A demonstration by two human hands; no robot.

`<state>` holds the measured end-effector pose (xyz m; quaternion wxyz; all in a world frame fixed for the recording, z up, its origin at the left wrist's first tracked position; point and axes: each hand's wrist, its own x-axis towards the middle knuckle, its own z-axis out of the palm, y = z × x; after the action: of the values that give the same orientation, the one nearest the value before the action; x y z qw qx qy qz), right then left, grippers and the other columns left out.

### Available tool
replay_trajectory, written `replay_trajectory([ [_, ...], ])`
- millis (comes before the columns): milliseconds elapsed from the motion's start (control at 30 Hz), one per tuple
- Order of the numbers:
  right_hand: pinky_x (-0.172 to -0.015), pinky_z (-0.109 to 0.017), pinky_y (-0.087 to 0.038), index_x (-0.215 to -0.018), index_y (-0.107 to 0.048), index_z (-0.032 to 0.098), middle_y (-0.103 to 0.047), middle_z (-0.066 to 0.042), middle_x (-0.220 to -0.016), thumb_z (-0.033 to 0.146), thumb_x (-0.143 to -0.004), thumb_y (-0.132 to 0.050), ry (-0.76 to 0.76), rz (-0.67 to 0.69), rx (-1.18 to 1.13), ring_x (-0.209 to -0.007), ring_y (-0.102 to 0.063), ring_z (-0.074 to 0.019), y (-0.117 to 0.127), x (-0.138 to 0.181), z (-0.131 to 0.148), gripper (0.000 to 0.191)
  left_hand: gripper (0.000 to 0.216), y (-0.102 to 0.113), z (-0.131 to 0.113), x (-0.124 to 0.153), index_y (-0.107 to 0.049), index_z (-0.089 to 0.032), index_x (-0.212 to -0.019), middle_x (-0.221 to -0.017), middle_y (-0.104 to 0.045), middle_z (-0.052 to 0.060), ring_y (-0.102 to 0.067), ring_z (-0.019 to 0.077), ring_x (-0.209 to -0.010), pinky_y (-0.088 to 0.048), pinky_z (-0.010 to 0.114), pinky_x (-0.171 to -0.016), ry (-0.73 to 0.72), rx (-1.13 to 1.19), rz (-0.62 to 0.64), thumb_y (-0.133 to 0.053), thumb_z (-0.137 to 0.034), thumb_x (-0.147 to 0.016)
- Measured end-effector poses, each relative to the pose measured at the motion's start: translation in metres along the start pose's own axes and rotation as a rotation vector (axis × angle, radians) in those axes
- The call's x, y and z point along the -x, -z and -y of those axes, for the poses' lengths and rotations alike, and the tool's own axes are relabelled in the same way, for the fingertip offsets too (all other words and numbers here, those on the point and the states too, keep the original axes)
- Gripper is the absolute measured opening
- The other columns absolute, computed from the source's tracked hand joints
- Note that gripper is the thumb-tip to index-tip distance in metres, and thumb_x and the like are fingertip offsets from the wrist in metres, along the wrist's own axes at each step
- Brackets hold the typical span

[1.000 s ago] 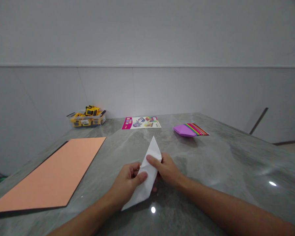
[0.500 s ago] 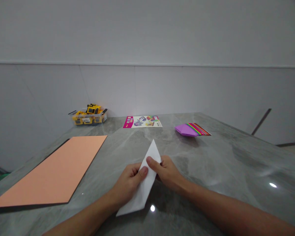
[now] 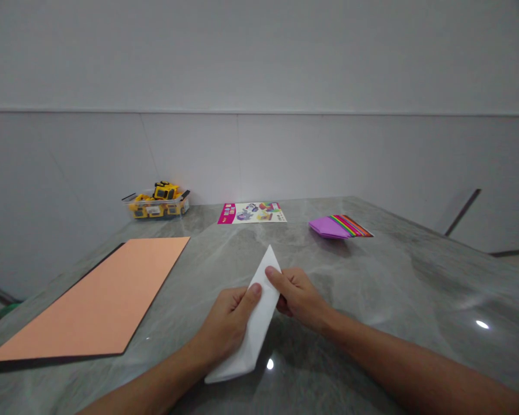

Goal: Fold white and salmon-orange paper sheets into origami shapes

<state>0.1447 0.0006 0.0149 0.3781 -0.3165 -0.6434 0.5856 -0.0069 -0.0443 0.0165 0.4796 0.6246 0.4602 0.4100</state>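
Note:
A folded sheet of white paper (image 3: 259,323) is held above the table, its narrow point facing away from me and its wider end toward me. My left hand (image 3: 231,317) is closed on its left edge, thumb on top and the other fingers mostly hidden beneath. My right hand (image 3: 298,297) pinches the right edge nearer the pointed tip, thumb on the upper face and fingers curled at the side and under it.
On the grey marbled table (image 3: 350,369), a large orange sheet (image 3: 99,300) lies at left. Farther back are a clear plastic box (image 3: 155,210) of yellow toy vehicles, a printed booklet (image 3: 253,213) and a fanned stack of coloured paper (image 3: 339,226). A wall (image 3: 259,155) stands behind.
My right thumb has slid up and right, toward the paper's tip and right edge. My left thumb has moved slightly up. Both hands keep hold of the paper.

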Motion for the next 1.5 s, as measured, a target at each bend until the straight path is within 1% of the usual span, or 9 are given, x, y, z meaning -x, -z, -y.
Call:
replay_trajectory([
  [100,-0.034,-0.021,-0.017,-0.044,-0.037,0.019,-0.032,0.005,-0.038,0.064,-0.081,-0.042,0.02,-0.005,0.141,-0.034,-0.027,-0.0053,0.001,0.001,-0.003,0.059,0.05,0.001,0.001,-0.001,-0.06,-0.013,-0.061,-0.054,-0.047,-0.002,-0.038,0.0117,-0.05,-0.028,0.023,-0.048,-0.006,-0.044,-0.041,-0.042,-0.053,-0.086],
  [267,-0.036,-0.021,-0.021,-0.046,-0.036,0.019,-0.03,0.005,-0.038,0.059,-0.086,-0.038,0.043,0.048,0.105,-0.035,-0.029,-0.0063,0.001,0.006,0.0,0.056,0.049,0.001,-0.002,-0.001,-0.064,-0.013,-0.067,-0.058,-0.052,0.001,-0.044,0.0142,-0.055,-0.032,0.023,-0.052,-0.025,-0.045,0.008,-0.04,-0.05,-0.088],
  [567,-0.039,-0.02,-0.023,-0.051,-0.041,0.017,-0.036,0.004,-0.045,0.059,-0.086,-0.039,0.077,0.087,0.263,-0.041,-0.032,-0.0065,0.003,0.005,-0.003,0.055,0.045,0.003,0.0,0.0,-0.066,-0.013,-0.075,-0.066,-0.062,0.003,-0.052,0.0162,-0.06,-0.037,0.023,-0.055,-0.109,-0.246,-0.097,-0.038,-0.045,-0.09],
  [767,-0.037,-0.019,-0.027,-0.048,-0.046,0.015,-0.042,0.001,-0.043,0.058,-0.089,-0.032,0.145,0.134,0.401,-0.038,-0.039,-0.007,0.001,0.012,0.0,0.061,0.05,-0.003,-0.002,0.001,-0.066,-0.012,-0.072,-0.065,-0.064,0.004,-0.055,0.0172,-0.061,-0.038,0.024,-0.057,-0.099,-0.234,-0.056,-0.033,-0.044,-0.092],
  [933,-0.038,-0.017,-0.029,-0.049,-0.046,0.015,-0.042,0.001,-0.043,0.051,-0.09,-0.033,0.177,0.123,0.455,-0.039,-0.04,-0.0067,0.0,0.01,-0.001,0.056,0.048,-0.002,0.004,0.0,-0.059,-0.014,-0.064,-0.058,-0.058,0.002,-0.051,0.0146,-0.055,-0.034,0.024,-0.054,-0.114,-0.334,-0.208,-0.034,-0.045,-0.091],
  [1067,-0.041,-0.016,-0.033,-0.054,-0.048,0.015,-0.045,0.002,-0.046,0.043,-0.089,-0.039,0.187,0.266,0.47,-0.041,-0.043,-0.0065,-0.01,0.014,0.0,0.045,0.05,-0.003,0.005,0.0,-0.045,-0.017,-0.055,-0.051,-0.046,-0.002,-0.042,0.0114,-0.05,-0.03,0.023,-0.049,-0.127,-0.33,-0.359,-0.033,-0.051,-0.09],
  [1300,-0.04,-0.015,-0.037,-0.047,-0.046,0.015,-0.044,0.001,-0.037,0.032,-0.09,-0.031,0.191,0.369,0.548,-0.034,-0.045,-0.0066,-0.021,0.021,0.011,0.049,0.059,-0.009,0.006,-0.002,-0.036,-0.019,-0.049,-0.046,-0.035,-0.002,-0.033,0.0099,-0.042,-0.022,0.024,-0.04,0.107,-0.065,-0.32,-0.029,-0.067,-0.082],
  [1400,-0.041,-0.016,-0.037,-0.05,-0.052,0.014,-0.053,-0.001,-0.044,0.031,-0.087,-0.038,0.185,0.312,0.679,-0.04,-0.049,-0.008,-0.024,0.02,0.013,0.043,0.057,-0.007,0.004,-0.002,-0.034,-0.019,-0.049,-0.047,-0.033,-0.003,-0.03,0.0094,-0.044,-0.021,0.024,-0.04,0.062,-0.115,-0.472,-0.033,-0.066,-0.082],
  [1500,-0.046,-0.017,-0.04,-0.057,-0.06,0.012,-0.057,-0.002,-0.049,0.026,-0.086,-0.041,0.177,0.37,0.745,-0.044,-0.052,-0.0084,-0.026,0.021,0.011,0.038,0.056,-0.006,-0.001,-0.001,-0.034,-0.019,-0.049,-0.048,-0.033,-0.003,-0.03,0.0097,-0.045,-0.02,0.024,-0.04,0.033,-0.172,-0.594,-0.032,-0.065,-0.082],
])
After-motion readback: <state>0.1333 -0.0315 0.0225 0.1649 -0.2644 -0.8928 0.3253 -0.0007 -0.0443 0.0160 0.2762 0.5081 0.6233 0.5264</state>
